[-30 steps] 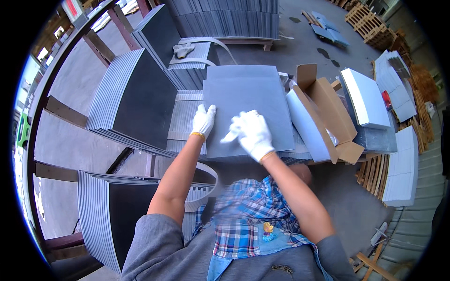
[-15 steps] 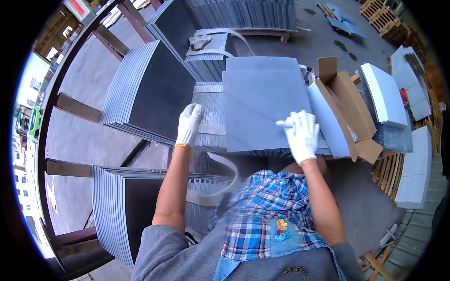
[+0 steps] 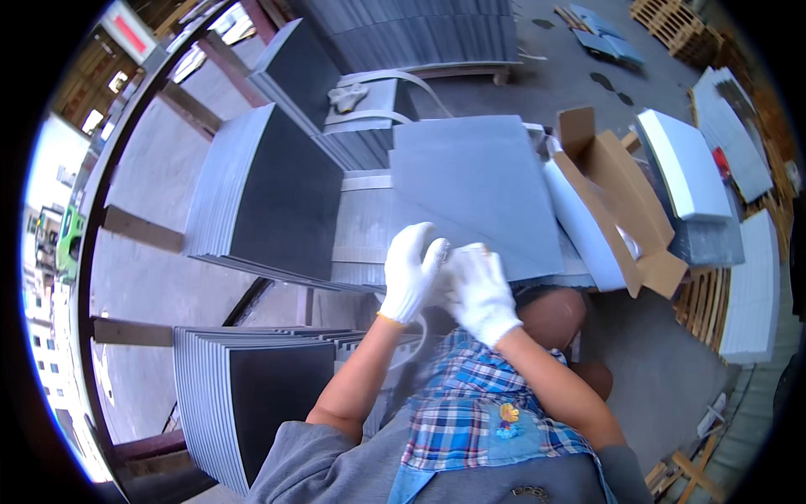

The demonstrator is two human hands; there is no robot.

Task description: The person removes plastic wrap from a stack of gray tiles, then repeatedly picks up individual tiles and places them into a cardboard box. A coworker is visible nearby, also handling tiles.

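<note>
A large grey stone tile [image 3: 483,176] lies flat in front of me, on top of other tiles. My left hand [image 3: 410,273], in a white knit glove, is over the tile's near left corner. Its thumb stands apart from the bent fingers, and nothing shows between them. Close beside it, my right hand [image 3: 483,294], gloved alike, is at the tile's near edge. Motion smears its left side and its fingers are partly hidden, so its grip is unclear. Whether either hand touches the tile cannot be made out.
Upright dark tiles lean in stacks at the left [image 3: 273,189] and near left [image 3: 277,403]. An opened cardboard box [image 3: 617,189] stands right of the tile, beside a white foam block [image 3: 684,164]. Farther back, a grey glove [image 3: 348,97] lies on a strapped stack. Wooden pallets [image 3: 676,27] are at far right.
My left hand has moved right, from the upright stack to the tile's near corner. My right hand has moved left and nearer, close to it. The view has shifted slightly.
</note>
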